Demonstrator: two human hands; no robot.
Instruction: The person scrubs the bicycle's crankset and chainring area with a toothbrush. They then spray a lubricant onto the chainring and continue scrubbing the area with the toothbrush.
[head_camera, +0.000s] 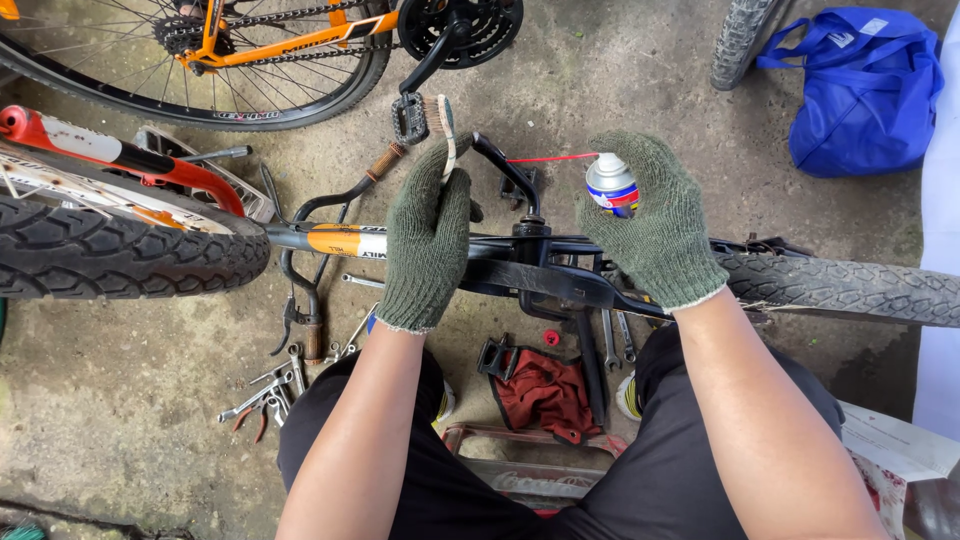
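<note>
Left hand (428, 235): my fingers clamp a brush (443, 128).
Right hand (655, 220): fingers wrap the spray can (611, 184).
Risk: I judge spray may overshoot past my fingertips, missing the crank (505, 170).

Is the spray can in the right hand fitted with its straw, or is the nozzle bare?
Fitted. A thin red straw juts left from the top of the spray can, which the gloved right hand grips.

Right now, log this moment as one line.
left hand: holds brush | right hand: holds spray can, red straw toward crank | bike frame: upturned
</note>
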